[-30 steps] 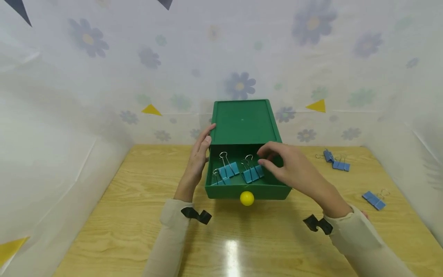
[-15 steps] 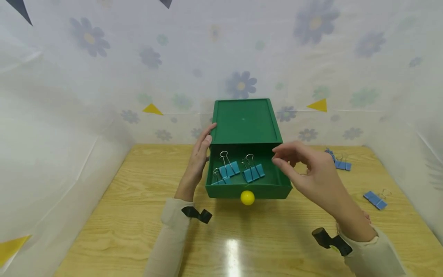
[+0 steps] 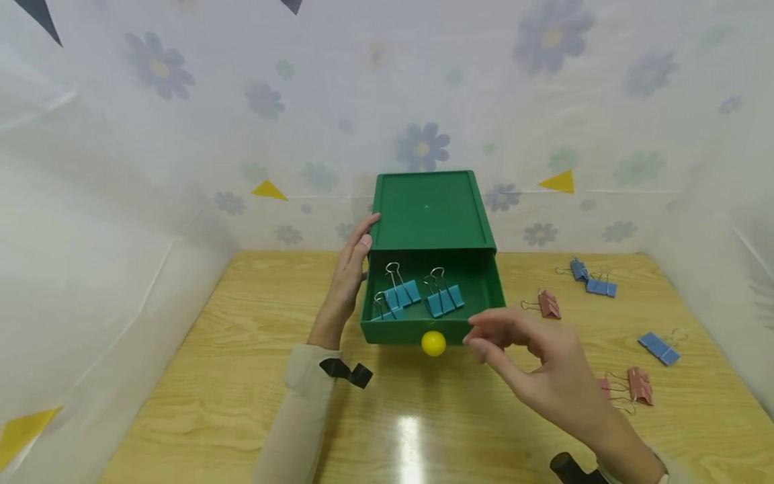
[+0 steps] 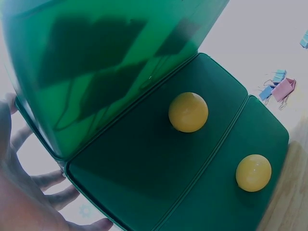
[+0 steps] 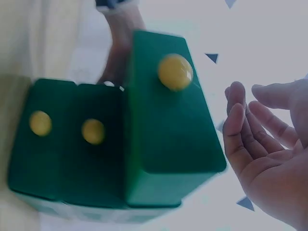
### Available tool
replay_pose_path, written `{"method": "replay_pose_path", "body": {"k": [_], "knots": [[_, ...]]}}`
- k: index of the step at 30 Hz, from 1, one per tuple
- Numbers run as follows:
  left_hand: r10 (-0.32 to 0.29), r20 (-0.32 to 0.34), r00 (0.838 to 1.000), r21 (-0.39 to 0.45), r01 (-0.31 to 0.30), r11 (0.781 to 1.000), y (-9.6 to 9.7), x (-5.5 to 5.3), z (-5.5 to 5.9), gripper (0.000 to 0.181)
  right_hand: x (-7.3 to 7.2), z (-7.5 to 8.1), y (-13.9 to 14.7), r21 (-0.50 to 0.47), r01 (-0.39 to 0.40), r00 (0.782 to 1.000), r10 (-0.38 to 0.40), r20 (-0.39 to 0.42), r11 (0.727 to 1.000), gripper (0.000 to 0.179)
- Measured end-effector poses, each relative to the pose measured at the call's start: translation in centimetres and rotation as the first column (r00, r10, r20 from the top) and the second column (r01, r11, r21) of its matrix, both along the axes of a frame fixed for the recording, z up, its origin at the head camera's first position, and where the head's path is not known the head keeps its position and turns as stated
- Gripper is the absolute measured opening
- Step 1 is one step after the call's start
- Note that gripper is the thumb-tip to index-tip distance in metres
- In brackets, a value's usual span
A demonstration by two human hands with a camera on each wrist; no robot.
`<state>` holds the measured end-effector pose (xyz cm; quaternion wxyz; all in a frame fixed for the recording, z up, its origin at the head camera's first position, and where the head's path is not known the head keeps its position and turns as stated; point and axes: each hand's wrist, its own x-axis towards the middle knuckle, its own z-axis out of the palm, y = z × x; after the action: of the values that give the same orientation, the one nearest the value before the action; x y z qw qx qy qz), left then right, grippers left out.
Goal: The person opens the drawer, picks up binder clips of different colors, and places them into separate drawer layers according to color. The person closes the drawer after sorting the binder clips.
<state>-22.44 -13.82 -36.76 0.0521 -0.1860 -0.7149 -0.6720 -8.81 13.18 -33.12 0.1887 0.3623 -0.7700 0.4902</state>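
A green drawer cabinet (image 3: 431, 208) stands at the back of the table, its top drawer (image 3: 393, 331) pulled out. Inside that drawer lie blue binder clips (image 3: 444, 301), their wire handles sticking up. My left hand (image 3: 346, 282) rests along the cabinet's left side with its fingers extended; the left wrist view shows those fingers (image 4: 60, 197) by the edge. In front of the drawer's right corner hovers my right hand (image 3: 544, 370), fingers loosely bent and holding nothing. Beside it is the drawer's yellow knob (image 3: 433, 343). Two lower drawers (image 5: 43, 163) appear closed in the right wrist view.
On the table's right side lie blue binder clips (image 3: 601, 288), another blue clip (image 3: 659, 348) and red clips (image 3: 640, 385), one red clip (image 3: 549, 304) near the cabinet. A flower-patterned sheet (image 3: 326, 121) surrounds the table (image 3: 272, 323).
My right hand has come out of the drawer, first to the right, then down to the front of it. Red clips behind it now show. My left hand stays on the cabinet.
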Motion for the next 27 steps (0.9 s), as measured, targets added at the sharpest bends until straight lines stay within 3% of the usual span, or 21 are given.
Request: {"method": "replay_pose_path", "body": {"k": [6,13,19,27], "knots": [[-0.007,-0.016,1.0,-0.002,0.007,1.0,0.1,0.3,0.5,0.046,0.6,-2.2,-1.1,0.046,-0.006,0.998,0.003,0.065,0.999,0.038],[-0.006,-0.008,1.0,0.005,0.006,1.0,0.0,0.1,0.5,0.045,0.4,-4.3,-2.4,0.065,-0.018,0.996,0.013,0.089,0.998,0.041],[-0.004,-0.007,1.0,0.003,0.004,1.0,0.0,0.1,0.4,0.045,0.0,-5.1,-3.3,0.085,-0.03,0.995,0.021,0.1,0.996,0.045],[-0.01,-0.004,1.0,-0.009,0.01,1.0,0.0,0.3,0.4,0.046,-0.3,-5.4,-3.8,0.104,0.044,0.99,-0.058,0.132,0.994,0.039]]}}
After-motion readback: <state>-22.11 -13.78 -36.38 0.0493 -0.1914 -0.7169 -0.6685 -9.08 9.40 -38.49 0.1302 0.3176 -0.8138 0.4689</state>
